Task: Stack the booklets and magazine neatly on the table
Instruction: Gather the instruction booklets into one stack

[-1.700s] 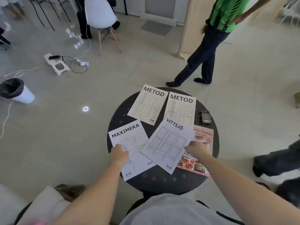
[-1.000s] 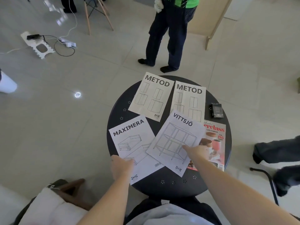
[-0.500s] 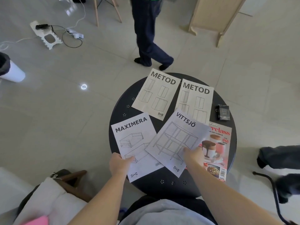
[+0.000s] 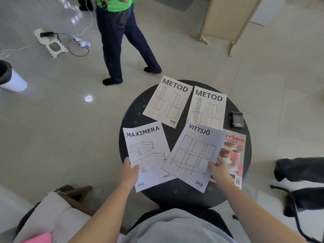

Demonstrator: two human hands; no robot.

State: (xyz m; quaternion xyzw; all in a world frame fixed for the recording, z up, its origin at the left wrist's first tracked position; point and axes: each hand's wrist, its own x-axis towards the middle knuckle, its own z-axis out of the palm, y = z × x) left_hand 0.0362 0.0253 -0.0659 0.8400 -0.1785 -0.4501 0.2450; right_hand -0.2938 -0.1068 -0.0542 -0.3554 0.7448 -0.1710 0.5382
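On the round black table lie several paper items. My left hand pinches the lower left edge of the white MAXIMERA booklet. My right hand grips the right edge of the white VITTSJÖ booklet, which overlaps the MAXIMERA booklet and a red cookbook magazine at the right. Two cream METOD booklets sit side by side at the table's far side.
A small black device rests at the table's right edge. A person in a green top stands just beyond the table. A wooden panel, cables with a white stand and a white bin are on the floor.
My left hand has slid from on top of the MAXIMERA booklet to its lower left edge and taken hold. My right hand has closed on the VITTSJÖ booklet's edge. The standing person has walked left.
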